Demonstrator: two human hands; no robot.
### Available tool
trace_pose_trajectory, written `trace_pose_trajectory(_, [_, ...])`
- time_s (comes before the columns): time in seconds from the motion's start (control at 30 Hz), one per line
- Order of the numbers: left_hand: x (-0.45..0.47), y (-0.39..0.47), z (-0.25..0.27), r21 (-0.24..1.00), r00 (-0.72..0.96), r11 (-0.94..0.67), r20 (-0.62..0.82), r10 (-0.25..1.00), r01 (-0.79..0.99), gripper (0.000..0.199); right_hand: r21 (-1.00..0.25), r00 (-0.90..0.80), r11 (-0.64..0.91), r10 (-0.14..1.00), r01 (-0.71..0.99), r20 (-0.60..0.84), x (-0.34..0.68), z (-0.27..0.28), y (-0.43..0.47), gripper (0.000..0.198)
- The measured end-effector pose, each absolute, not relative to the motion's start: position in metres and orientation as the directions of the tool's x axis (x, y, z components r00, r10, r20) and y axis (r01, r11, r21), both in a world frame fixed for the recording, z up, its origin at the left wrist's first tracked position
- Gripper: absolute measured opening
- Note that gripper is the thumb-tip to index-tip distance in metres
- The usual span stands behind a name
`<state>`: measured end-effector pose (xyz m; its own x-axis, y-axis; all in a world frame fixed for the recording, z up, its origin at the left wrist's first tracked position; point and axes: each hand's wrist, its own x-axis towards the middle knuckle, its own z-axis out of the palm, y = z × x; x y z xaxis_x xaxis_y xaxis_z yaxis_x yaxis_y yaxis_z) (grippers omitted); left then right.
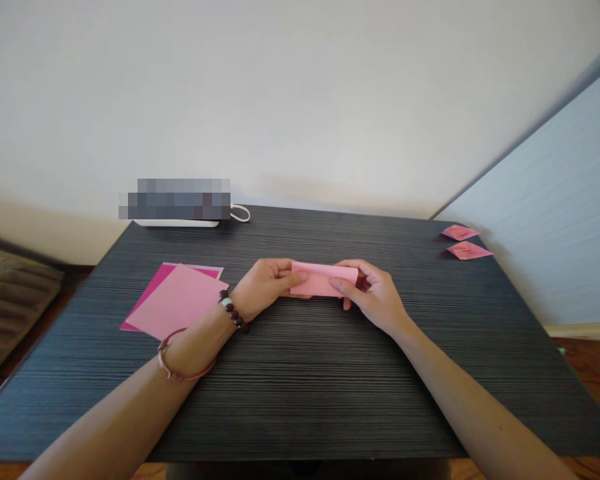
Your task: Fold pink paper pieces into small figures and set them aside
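Note:
A pink sheet of paper (319, 279), folded into a narrow rectangle, is held just above the middle of the dark table. My left hand (266, 285) pinches its left end, thumb on top and fingers behind. At the right end, my right hand (374, 291) grips it the same way, its thumb lying across the paper's face. The fingers behind the paper are partly hidden. A beaded bracelet (233, 312) and a thin reddish-brown bangle (173, 375) circle my left wrist and forearm.
Left of my hands lies a stack of pink and magenta paper sheets (180, 300). Two folded pink paper pieces (469, 251) sit at the table's far right. A blurred-out object with a white base (177, 223) and cord loop stands against the back wall. The dark table (300, 393) has rounded corners.

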<state>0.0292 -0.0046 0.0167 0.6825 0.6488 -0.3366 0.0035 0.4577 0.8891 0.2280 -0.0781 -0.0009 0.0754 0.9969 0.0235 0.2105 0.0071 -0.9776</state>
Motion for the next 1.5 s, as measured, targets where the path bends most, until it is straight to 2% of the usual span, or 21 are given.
trace_pose_trajectory(0.47, [0.0283, -0.0025, 0.0112, 0.906, 0.713, 0.422, -0.277, 0.644, -0.03, 0.029, -0.987, 0.07, 0.002, 0.997, 0.158, 0.013, 0.2282, 0.0017, -0.078, 0.036])
trace_pose_trajectory(1.27, [0.0298, -0.0036, 0.0161, 0.913, 0.705, 0.407, -0.271, 0.655, -0.027, 0.031, -0.986, 0.06, 0.015, 0.998, 0.168, 0.025, 0.2295, -0.0012, -0.0783, 0.041])
trace_pose_trajectory(1.5, [0.03, -0.0037, 0.0138, 0.943, 0.687, 0.334, -0.245, 0.684, 0.004, 0.03, -0.979, 0.054, 0.025, 0.998, 0.201, 0.036, 0.2302, -0.0009, -0.0781, 0.04])
